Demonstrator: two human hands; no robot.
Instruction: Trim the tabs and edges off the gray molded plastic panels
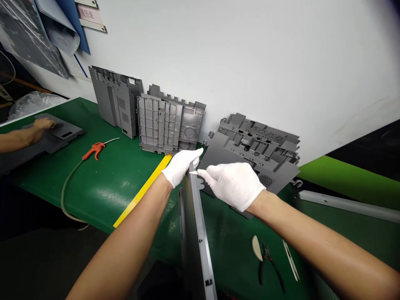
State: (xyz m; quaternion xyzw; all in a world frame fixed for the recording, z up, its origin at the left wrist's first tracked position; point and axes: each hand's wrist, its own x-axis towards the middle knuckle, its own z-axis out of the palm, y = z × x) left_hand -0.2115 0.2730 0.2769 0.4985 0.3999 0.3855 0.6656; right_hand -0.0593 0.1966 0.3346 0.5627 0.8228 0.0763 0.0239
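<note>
My gloved left hand (183, 164) grips the far end of a grey panel (200, 233), which stands on edge before me at the green table (118, 179); my gloved right hand (236, 183) pinches a small blade (193, 172) at the panel's edge, beside my left hand.

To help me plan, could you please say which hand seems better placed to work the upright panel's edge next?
Probably the right hand: it holds a small pointed tool at the far end of the panel, which the left hand grips.

Held panel (199, 225) between air gun (93, 150) and pliers (266, 252); panel stacks (170, 121) behind.
</note>
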